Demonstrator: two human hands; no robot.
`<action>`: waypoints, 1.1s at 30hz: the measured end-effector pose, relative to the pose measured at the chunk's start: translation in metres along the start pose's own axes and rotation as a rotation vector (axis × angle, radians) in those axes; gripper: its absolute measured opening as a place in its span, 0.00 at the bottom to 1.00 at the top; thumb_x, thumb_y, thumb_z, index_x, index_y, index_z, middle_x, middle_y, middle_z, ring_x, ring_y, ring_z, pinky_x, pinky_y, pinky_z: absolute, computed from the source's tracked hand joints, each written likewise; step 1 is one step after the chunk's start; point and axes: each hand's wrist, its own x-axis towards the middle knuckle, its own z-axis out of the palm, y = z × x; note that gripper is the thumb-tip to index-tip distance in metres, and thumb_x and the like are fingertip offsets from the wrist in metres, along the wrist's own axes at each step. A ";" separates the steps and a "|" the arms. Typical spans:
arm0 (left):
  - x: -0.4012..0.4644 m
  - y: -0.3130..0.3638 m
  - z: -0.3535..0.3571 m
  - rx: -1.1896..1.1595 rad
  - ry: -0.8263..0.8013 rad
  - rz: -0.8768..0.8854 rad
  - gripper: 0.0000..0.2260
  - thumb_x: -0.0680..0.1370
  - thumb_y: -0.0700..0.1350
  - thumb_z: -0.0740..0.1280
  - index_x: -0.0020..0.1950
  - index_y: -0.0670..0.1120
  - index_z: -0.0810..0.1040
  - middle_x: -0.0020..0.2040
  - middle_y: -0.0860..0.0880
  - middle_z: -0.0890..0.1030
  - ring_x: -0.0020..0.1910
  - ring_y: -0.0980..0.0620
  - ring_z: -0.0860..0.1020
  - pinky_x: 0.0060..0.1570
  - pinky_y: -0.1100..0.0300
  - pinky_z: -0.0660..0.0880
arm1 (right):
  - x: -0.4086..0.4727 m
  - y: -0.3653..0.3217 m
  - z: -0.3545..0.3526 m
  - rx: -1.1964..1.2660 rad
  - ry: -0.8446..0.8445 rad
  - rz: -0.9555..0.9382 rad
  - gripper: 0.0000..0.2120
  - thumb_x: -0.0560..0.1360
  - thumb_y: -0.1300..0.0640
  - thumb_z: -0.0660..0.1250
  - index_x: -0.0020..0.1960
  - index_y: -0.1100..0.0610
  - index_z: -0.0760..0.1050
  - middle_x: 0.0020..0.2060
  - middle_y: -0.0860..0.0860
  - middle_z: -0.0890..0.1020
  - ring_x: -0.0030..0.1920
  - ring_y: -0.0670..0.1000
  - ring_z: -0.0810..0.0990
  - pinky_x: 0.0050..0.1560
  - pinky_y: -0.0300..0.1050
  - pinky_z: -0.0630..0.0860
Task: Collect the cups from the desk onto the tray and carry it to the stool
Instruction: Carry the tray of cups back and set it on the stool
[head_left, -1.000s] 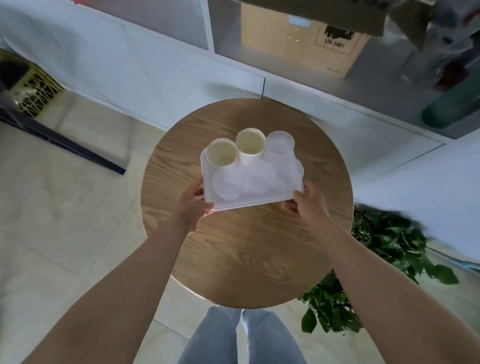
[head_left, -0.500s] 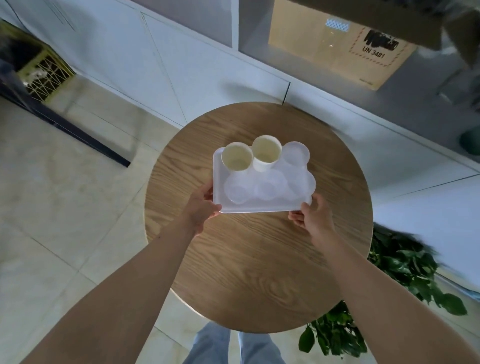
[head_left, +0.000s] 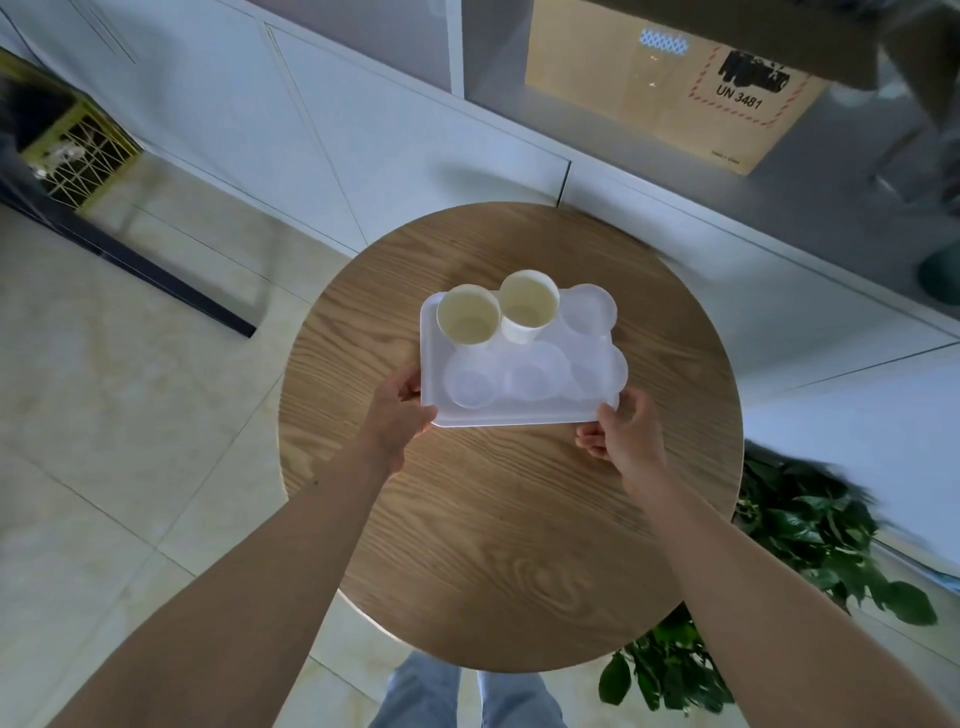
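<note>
Both hands, left (head_left: 397, 415) and right (head_left: 626, 434), are clamped on the tray (head_left: 514, 413) of cups (head_left: 467, 322). It is perhaps touching the stool (head_left: 519, 545) already. Lower it level, then release.

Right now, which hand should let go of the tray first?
Right hand, probably: only its fingers pinch the tray corner. The left hand wraps further along the edge.

Single head cam only, so no second view to overlap. Looks steeply down and forward from wearer's head, wide-angle, edges bend hard. Both forearms run in from bottom corners toward frame centre, left hand (head_left: 397, 415) and right hand (head_left: 626, 436) mid-frame at arm's reach. Round wooden stool (head_left: 511, 545) fills centre, close below. Jeans (head_left: 457, 696) at bottom edge, white cabinets (head_left: 311, 130) along top, plant (head_left: 810, 551) lower right.
</note>
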 end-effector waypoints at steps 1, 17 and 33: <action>-0.001 0.000 0.001 -0.003 0.025 0.003 0.26 0.70 0.24 0.61 0.64 0.44 0.77 0.49 0.50 0.78 0.46 0.52 0.74 0.40 0.56 0.72 | 0.000 0.001 0.000 0.002 0.011 0.000 0.08 0.80 0.58 0.62 0.59 0.53 0.69 0.38 0.59 0.86 0.32 0.53 0.84 0.41 0.51 0.83; 0.014 0.008 0.007 0.009 0.017 -0.012 0.28 0.69 0.23 0.58 0.49 0.53 0.84 0.48 0.51 0.85 0.49 0.49 0.80 0.52 0.51 0.76 | 0.001 0.004 -0.003 0.013 0.149 0.066 0.07 0.79 0.62 0.64 0.55 0.62 0.74 0.36 0.57 0.84 0.28 0.49 0.82 0.31 0.39 0.79; 0.060 0.049 0.027 0.164 -0.079 0.004 0.28 0.69 0.26 0.58 0.45 0.56 0.86 0.45 0.52 0.85 0.49 0.47 0.78 0.55 0.49 0.75 | 0.001 0.001 0.009 0.252 0.248 0.193 0.04 0.79 0.62 0.65 0.53 0.62 0.73 0.35 0.58 0.85 0.26 0.46 0.83 0.26 0.35 0.77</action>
